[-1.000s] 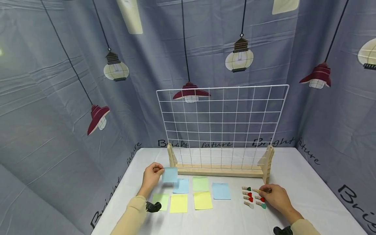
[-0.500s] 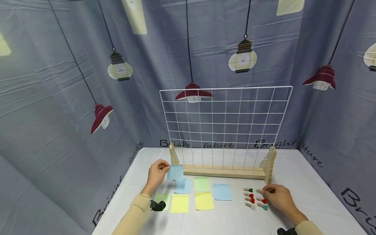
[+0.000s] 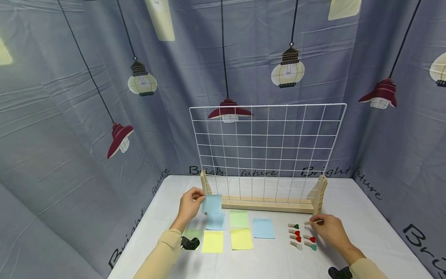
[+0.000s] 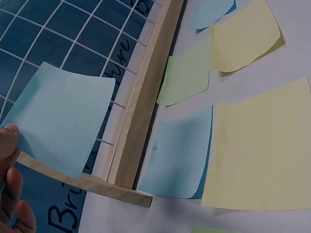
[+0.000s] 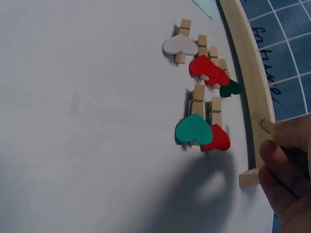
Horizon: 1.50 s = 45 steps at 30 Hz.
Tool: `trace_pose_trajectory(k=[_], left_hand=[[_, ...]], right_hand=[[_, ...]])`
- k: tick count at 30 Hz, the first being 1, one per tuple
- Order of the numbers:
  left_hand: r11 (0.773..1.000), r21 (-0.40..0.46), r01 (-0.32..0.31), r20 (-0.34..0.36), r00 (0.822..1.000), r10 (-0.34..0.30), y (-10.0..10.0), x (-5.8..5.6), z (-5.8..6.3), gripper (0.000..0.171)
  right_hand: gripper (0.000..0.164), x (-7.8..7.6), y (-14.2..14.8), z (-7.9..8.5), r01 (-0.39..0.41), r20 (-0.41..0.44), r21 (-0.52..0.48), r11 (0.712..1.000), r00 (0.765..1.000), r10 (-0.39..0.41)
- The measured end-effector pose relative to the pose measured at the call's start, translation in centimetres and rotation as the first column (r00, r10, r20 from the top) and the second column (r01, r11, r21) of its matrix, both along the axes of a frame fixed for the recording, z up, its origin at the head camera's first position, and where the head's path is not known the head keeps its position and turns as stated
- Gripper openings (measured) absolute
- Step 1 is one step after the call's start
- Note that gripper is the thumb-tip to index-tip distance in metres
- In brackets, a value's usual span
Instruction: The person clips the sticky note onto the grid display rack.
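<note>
bright head view, dimmer wrist views, soft shadow (image 5: 180,199) on table (image 5: 87,155)

Left hand (image 3: 189,205)'s got a blue sticky note (image 3: 213,203) pinched by one edge, near the left end of the wooden base (image 3: 266,205) under that white wire grid (image 3: 268,105). Right hand (image 3: 329,230) is pinching a small clip (image 3: 307,223) near the other end. Six more clips (image 3: 297,239) (hearts on them, mostly red or green) lie on the white table (image 3: 352,209), right of some yellow, green and blue notes (image 3: 213,242).
</note>
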<state>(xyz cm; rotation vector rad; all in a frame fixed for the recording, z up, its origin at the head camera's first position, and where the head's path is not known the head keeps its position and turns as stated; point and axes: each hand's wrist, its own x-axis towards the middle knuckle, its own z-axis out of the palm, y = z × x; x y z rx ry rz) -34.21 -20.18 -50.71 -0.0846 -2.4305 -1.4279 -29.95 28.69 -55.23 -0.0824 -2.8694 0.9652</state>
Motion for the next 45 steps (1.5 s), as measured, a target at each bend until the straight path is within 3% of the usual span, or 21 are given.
trace_pose_trajectory(k=[12, 25, 34, 45], left_hand=[[1.000, 0.000, 0.005, -0.028, 1.000, -0.005, 0.9, -0.2, 1.1, 0.006], [1.000, 0.004, 0.018, -0.026, 1.000, -0.018, 1.2, -0.2, 1.1, 0.005], [1.000, 0.011, 0.020, -0.012, 1.000, -0.019, 1.3, -0.1, 1.1, 0.005], [0.999, 0.024, 0.031, -0.006, 1.000, -0.031, 1.4, 0.0, 0.9, 0.005]], right_hand=[[0.015, -0.3, -1.1, 1.0, -0.073, -0.101, 0.010, 0.997, 0.992, 0.074], [0.016, -0.3, -3.2, 3.1, -0.104, -0.062, -0.044, 0.994, 0.993, 0.101], [0.015, -0.2, -4.0, 4.1, -0.153, -0.107, -0.063, 0.986, 0.984, 0.146], [0.035, -0.8, -5.4, 5.2, -0.206, -0.204, -0.072, 0.976, 0.961, 0.188]])
